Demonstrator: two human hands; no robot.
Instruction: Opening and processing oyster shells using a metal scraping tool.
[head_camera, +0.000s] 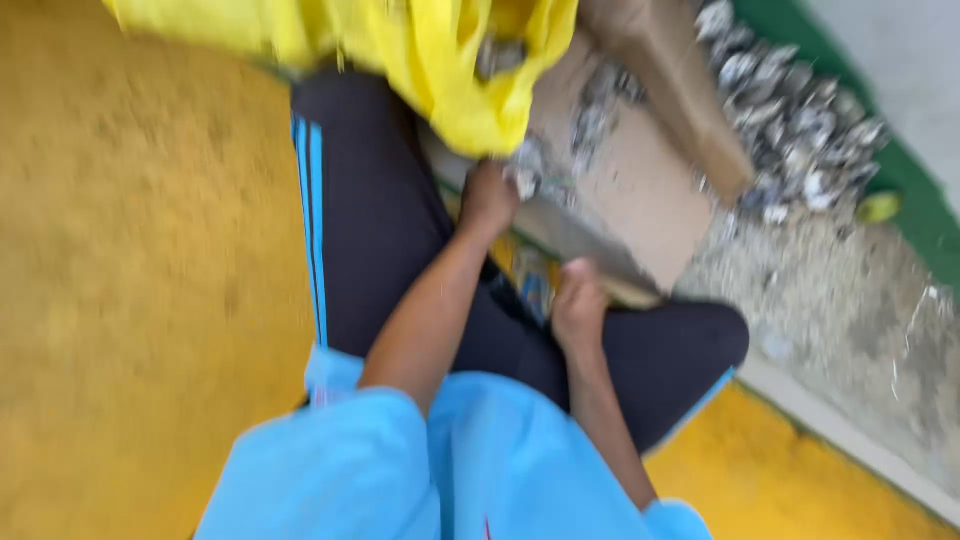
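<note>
A person sits on a yellow floor (140, 250) and picks through small grey scraps.

A big yellow bag (440, 60) hangs open at the top, just above a flat brown cardboard sheet (640, 190). A heap of grey scraps (790, 120) lies past the cardboard, by a green wall edge (900, 170). The left hand (487, 197) is closed around a small grey scrap (525, 165) right under the bag. It looks like the scrap is being lifted; the next move would need a short, careful lift. The right hand (578, 305) rests on the cardboard's near edge, fingers curled; the blur hides whether it grips it.
</note>
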